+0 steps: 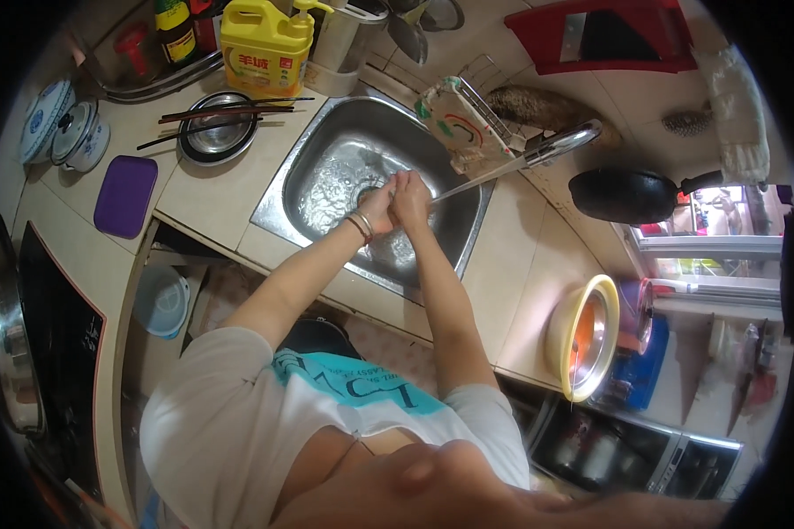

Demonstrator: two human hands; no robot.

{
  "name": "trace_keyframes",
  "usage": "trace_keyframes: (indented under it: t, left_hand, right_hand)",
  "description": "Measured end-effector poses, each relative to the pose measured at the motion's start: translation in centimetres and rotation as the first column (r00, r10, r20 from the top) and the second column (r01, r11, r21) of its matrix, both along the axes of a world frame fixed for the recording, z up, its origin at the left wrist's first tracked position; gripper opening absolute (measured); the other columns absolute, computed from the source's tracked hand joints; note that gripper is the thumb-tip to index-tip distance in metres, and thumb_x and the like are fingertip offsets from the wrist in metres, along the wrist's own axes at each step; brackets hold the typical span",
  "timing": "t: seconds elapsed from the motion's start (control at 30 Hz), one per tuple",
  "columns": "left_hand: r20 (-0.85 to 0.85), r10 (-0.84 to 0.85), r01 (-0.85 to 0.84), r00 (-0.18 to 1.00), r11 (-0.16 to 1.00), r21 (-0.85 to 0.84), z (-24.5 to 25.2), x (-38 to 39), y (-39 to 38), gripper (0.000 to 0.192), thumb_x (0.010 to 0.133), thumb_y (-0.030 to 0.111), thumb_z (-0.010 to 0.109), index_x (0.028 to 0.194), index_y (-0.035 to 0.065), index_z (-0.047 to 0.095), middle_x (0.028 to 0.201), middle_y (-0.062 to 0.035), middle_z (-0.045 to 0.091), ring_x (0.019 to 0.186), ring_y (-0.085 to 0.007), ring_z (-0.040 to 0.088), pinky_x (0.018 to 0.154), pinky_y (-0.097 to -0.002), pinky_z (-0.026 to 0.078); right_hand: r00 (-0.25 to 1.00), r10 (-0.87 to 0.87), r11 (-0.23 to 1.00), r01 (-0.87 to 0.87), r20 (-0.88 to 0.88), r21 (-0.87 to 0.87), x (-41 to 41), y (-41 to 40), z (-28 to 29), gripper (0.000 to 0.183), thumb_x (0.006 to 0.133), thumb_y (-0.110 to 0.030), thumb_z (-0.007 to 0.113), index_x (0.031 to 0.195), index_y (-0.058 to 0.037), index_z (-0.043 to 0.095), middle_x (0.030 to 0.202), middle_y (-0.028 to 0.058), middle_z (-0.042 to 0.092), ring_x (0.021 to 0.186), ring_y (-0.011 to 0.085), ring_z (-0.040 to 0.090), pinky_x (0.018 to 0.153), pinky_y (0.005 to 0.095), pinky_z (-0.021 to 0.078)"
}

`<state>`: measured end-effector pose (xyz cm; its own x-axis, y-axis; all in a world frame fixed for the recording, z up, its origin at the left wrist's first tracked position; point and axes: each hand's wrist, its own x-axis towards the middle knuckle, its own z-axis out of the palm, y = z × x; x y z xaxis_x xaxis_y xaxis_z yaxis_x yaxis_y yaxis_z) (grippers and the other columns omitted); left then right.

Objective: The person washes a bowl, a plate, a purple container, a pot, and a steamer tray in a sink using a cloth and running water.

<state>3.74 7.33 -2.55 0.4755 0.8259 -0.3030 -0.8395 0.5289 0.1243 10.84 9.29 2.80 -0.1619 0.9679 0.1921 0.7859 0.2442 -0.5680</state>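
Note:
My left hand (378, 208), with bangles at the wrist, and my right hand (411, 198) are pressed together over a stainless steel sink (298, 192). A stream of water from the chrome faucet (562, 144) runs down to my right hand. Water ripples on the basin floor around the drain. Whether anything lies between my palms is hidden. On the counter left of the sink, several chopsticks (205, 132) rest across stacked metal bowls (220, 153). Behind them stands a yellow dish soap jug with a pump (264, 56).
A printed cloth (460, 125) hangs by a wire rack behind the sink. At the right are a frying pan (622, 195) and stacked basins (559, 337). A purple plastic box or lid (126, 196) and a lidded enamel pot (83, 139) are at the left.

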Motion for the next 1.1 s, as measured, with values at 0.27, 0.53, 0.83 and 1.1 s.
trace_keyframes:
  t: [0.27,0.53,0.83,1.1]
  left_hand:
    - [-0.047,0.085,-0.09,0.995,0.99,-0.104,2.2,-1.4,-1.6,0.037,0.089,0.041,0.038,0.108,0.0123,0.051,0.107,-0.0066,0.054,0.099,-0.0199,0.052,0.084,-0.0337,0.043]
    - [-0.435,-0.02,-0.003,0.9,0.999,-0.052,3.2,-0.1,-2.5,0.039,0.089,0.04,0.035,0.099,0.0064,0.052,0.102,-0.0059,0.055,0.095,-0.0151,0.051,0.082,-0.0279,0.04]
    - [-0.951,0.257,0.276,-0.172,0.939,0.204,-3.0,-1.0,-0.3,0.045,0.086,0.032,0.035,0.086,-0.0058,0.06,0.083,-0.0278,0.057,0.084,-0.0345,0.058,0.077,-0.0377,0.042]
    - [-0.69,0.053,0.276,0.722,0.892,0.358,7.0,-8.5,-2.1,0.024,0.085,0.022,0.047,0.095,0.002,0.055,0.084,-0.0037,0.057,0.076,-0.0101,0.055,0.068,-0.0223,0.043]
  right_hand:
    - [0.949,0.312,0.923,-0.314,0.046,0.222,1.0,-2.7,-0.5,0.036,0.085,-0.03,0.042,0.104,-0.0015,0.054,0.097,0.0191,0.055,0.092,0.0361,0.051,0.081,0.0433,0.0373]
    - [0.949,-0.103,0.995,0.102,-0.297,-0.016,0.0,-4.6,-2.4,0.032,0.089,-0.025,0.037,0.084,0.0033,0.051,0.075,0.0208,0.053,0.072,0.0381,0.051,0.065,0.0407,0.04]
    - [0.314,-0.581,0.806,0.092,-0.751,-0.585,-1.8,-3.0,-3.2,0.026,0.086,-0.017,0.035,0.071,-0.0017,0.05,0.069,0.0079,0.052,0.066,0.0154,0.051,0.056,0.0338,0.0408]
    - [0.466,-0.425,0.781,-0.245,-0.776,-0.575,0.5,-7.2,4.1,0.031,0.078,-0.003,0.055,0.108,0.0008,0.047,0.083,0.0052,0.054,0.079,0.0121,0.051,0.066,0.0231,0.0426]
